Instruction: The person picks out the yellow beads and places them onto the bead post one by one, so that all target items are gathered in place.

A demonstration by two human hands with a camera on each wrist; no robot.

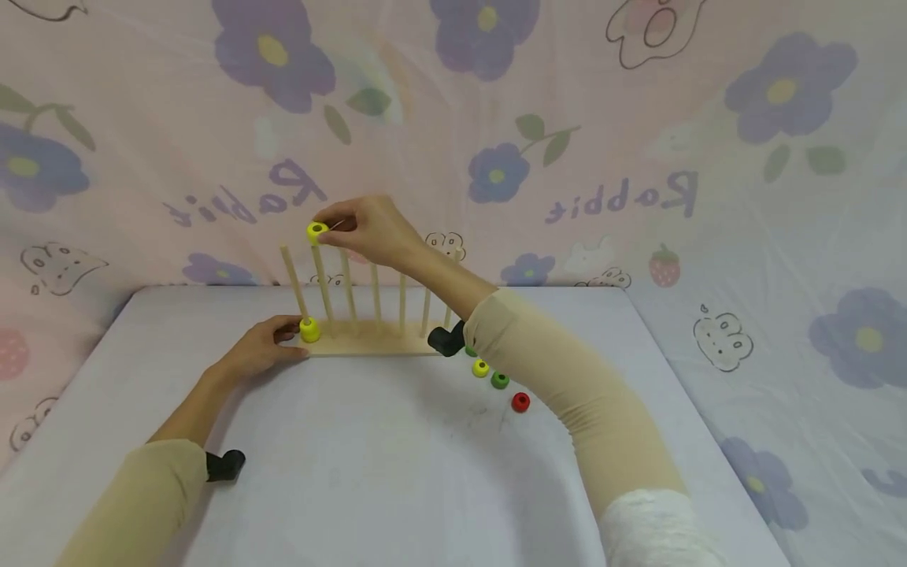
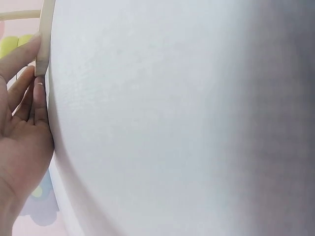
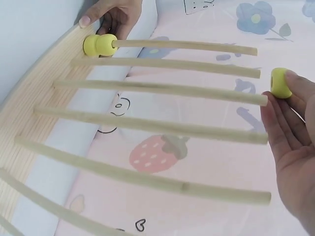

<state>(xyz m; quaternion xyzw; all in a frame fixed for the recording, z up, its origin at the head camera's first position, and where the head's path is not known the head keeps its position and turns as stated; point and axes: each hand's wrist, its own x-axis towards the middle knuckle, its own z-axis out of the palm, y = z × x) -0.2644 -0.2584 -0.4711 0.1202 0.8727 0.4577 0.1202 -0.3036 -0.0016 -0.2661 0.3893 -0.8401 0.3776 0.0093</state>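
Yellow bead sits high in your right hand, its grip pinched on the bead's outer wall between thumb and fingers. You have it at the tip of the second peg from the left end of the wooden rack; the right wrist view shows it just beside that tip, apart from it, with its hole facing the pegs.

Expect the bead to handle as light, hard and unlikely to break, but its smooth, rounded wall could slip or roll under a careless fingertip. Take it by the sides, leaving both mouths of the hole bare.

Your left hand grasps the rack's end, thumb along the front edge, near two stacked yellow beads on the end peg. How hard you press is difficult to judge, since the left wrist view catches only a corner. The pegs look slim, so brace the base rather than them.

On the desk lie loose beads, among them a red bead and a green bead.
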